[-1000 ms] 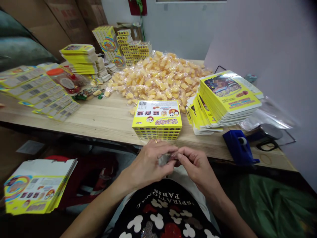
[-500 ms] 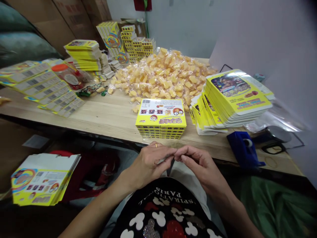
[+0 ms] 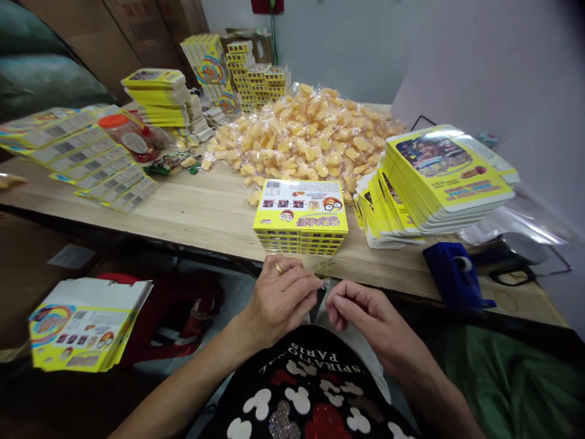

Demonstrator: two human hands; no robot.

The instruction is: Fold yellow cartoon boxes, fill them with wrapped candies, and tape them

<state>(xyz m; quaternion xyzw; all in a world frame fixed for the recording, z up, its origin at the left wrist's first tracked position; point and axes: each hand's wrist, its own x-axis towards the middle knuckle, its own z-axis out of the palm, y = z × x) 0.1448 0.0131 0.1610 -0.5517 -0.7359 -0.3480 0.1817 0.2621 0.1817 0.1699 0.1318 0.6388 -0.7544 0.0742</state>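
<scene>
My left hand point(image 3: 286, 299), with a ring on one finger, is closed in a pinch above my lap, just off the table edge. A small clear strip point(image 3: 326, 283) shows at its fingertips; its kind is hard to make out. Close by on the right, my right hand point(image 3: 365, 311) has its fingers curled in and the thumb against them; what they hold, if anything, is hidden. In front of both hands stands a block of stacked yellow boxes point(image 3: 300, 210), two side by side per layer, the top printed with cartoon faces.
Behind the boxes lies a heap of wrapped yellow pieces point(image 3: 311, 134). Flat yellow cartons point(image 3: 439, 171) and a blue tape dispenser point(image 3: 454, 274) are at right. Folded box sheets point(image 3: 86, 152), a red-lidded jar point(image 3: 125, 134) and stacked packs point(image 3: 158, 97) stand left. More cartons point(image 3: 86, 323) rest on a red stool point(image 3: 159, 341).
My two hands were touching at the fingertips and are now apart, the right one drawn slightly down and its fingers more curled. The view has shifted slightly.
</scene>
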